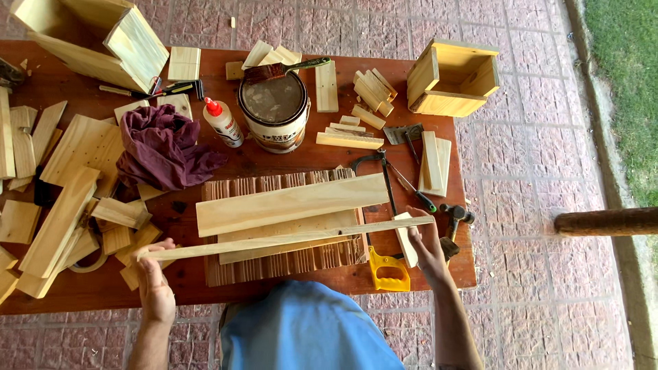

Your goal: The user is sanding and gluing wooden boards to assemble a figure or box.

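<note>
Cluttered workbench (329, 277), both arms outstretched, left grip (156, 274) and right grip (425, 240) pinching thin wooden strip (284, 238) (held level)

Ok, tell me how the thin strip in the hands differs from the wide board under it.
The thin strip is narrow and held at each end by the left hand and right hand; the wide board is much broader and lies untouched on the table. The strip is longer. Both are pale bare wood.

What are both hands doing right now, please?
Left hand: closed on the left end of the thin wooden strip.
Right hand: closed on the strip's right end.
</note>
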